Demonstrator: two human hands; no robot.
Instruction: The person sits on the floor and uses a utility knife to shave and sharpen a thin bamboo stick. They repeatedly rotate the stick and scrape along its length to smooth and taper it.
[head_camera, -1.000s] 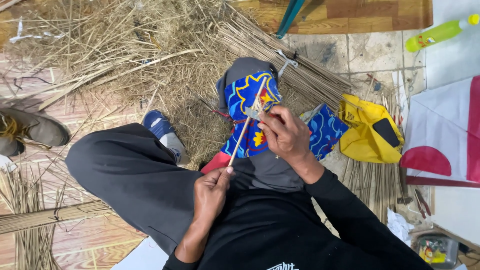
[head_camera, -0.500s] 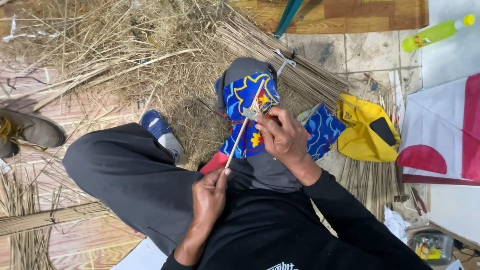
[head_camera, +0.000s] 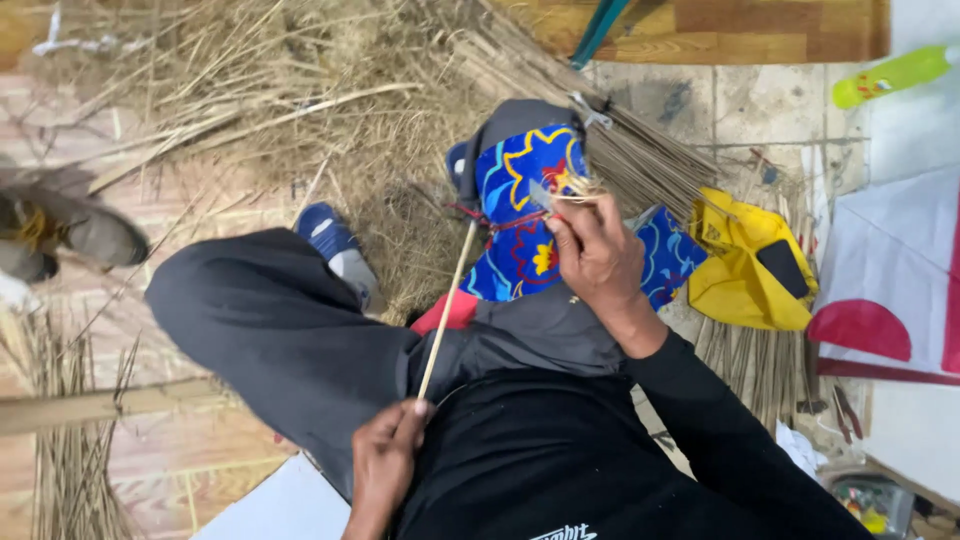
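Left hand (head_camera: 385, 455) slid down toward 6 o'clock, pinching thin stick (head_camera: 447, 300); right hand (head_camera: 597, 255) clamped on small blade (head_camera: 540, 194) over blue patterned cloth (head_camera: 520, 210); yellow bag (head_camera: 745, 265) at 3 o'clock, contents hidden.

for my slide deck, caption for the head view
Seated person's left hand holds a thin stick while the right hand works a small blade at its tip.
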